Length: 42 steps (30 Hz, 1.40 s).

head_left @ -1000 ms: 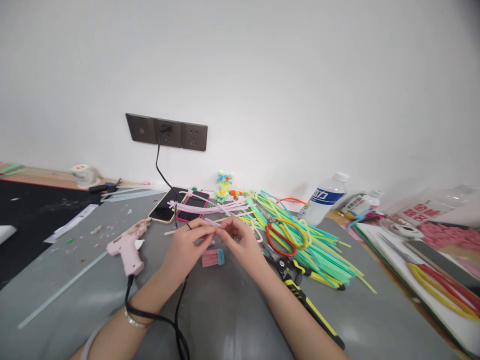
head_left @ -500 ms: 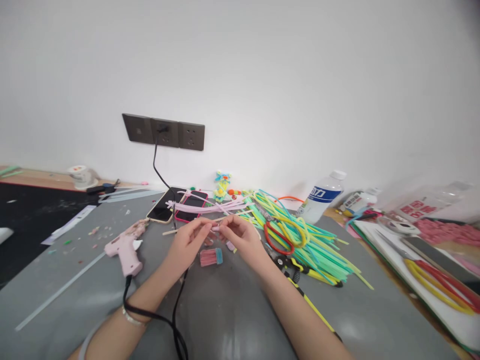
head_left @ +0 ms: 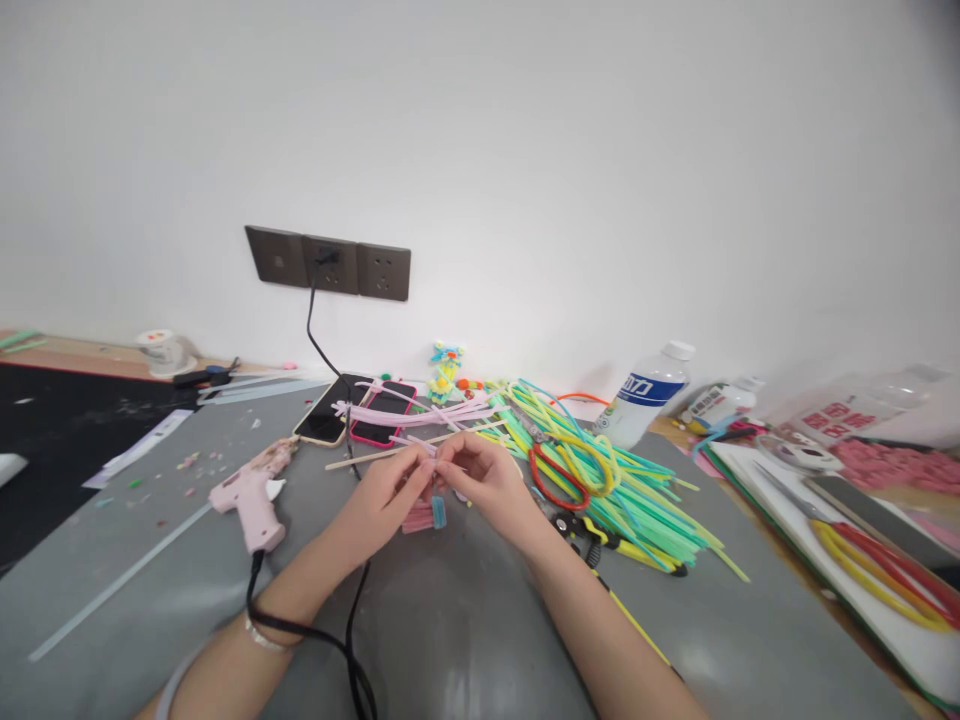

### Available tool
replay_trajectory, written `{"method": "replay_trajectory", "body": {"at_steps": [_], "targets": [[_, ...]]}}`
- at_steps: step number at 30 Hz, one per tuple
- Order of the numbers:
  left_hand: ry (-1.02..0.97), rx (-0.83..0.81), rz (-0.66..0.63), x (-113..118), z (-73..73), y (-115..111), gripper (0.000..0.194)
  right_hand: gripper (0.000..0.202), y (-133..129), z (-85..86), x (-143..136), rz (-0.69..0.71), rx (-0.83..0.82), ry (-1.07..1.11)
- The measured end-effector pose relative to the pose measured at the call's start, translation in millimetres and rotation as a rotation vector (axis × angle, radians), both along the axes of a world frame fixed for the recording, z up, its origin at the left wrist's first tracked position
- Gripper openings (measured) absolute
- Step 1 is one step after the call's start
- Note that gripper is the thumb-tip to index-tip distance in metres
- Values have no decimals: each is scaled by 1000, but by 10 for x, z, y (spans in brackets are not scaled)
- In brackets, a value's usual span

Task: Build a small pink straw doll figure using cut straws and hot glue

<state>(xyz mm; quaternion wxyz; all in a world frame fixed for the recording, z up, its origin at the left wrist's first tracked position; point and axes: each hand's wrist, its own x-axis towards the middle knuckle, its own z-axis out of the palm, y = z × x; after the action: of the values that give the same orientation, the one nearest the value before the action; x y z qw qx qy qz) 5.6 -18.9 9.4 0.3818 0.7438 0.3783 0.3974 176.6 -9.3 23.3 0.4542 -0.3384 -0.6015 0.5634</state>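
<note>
One long pale stick (head_left: 120, 582) trails from the back of the pink glue gun (head_left: 249, 498) at the left of the worktop (head_left: 465, 640). The gun's black cord (head_left: 304, 630) crosses the left forearm; a lift or turn of that arm could snag it and drag the gun round. Whether the nozzle is hot cannot be told, but if it is, it could mark the two phones (head_left: 322, 417) lying just beyond it.

The left hand (head_left: 384, 500) has thumb and fingers closed in a fine pinch on a short lilac stem (head_left: 429, 450), held above the middle of the worktop. The fingers of the right hand (head_left: 491, 485) meet it there, pinched on it too. So small a piece could slip or bend wrongly if the two pull unevenly, and the fingertips hide most of it. Should it drop, it would probably land by the pink and blue bundle (head_left: 438, 514) below, which a lowered hand could also knock.

Further right, the pliers (head_left: 634, 549) lie beside the right forearm and the red-handled scissors (head_left: 544, 488) rest among green and yellow stems (head_left: 660, 520); a sideways sweep could catch either tool and scatter the pile.
</note>
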Motion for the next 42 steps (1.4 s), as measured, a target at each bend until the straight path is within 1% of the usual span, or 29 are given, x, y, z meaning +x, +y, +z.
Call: {"method": "replay_trajectory", "body": {"at_steps": [8,14,17,20,24,31,34,38,42], "targets": [[96,119,11,-23,51,-12,28,28,-2,-12,-2,0,10,9],[114,165,20,-26,35,2,27,27,4,-29,-14,-13,16,51],[133,182,21,-16,24,8,27,29,21,-47,-1,-42,-17,52],[148,194,23,-12,23,5,26,33,32,-63,18,-6,-59,13],[147,196,29,-8,40,-2,26,37,29,-56,30,56,-76,-62],[40,134,30,39,56,-17,29,39,16,-13,32,64,-78,-67],[9,99,29,45,44,-15,31,38,11,-13,23,54,-69,-59],[-4,64,67,19,7,8,31,39,17,-32,5,14,-63,-31],[35,97,58,-17,14,25,30,38,10,-58,-20,-21,-28,-32]]}}
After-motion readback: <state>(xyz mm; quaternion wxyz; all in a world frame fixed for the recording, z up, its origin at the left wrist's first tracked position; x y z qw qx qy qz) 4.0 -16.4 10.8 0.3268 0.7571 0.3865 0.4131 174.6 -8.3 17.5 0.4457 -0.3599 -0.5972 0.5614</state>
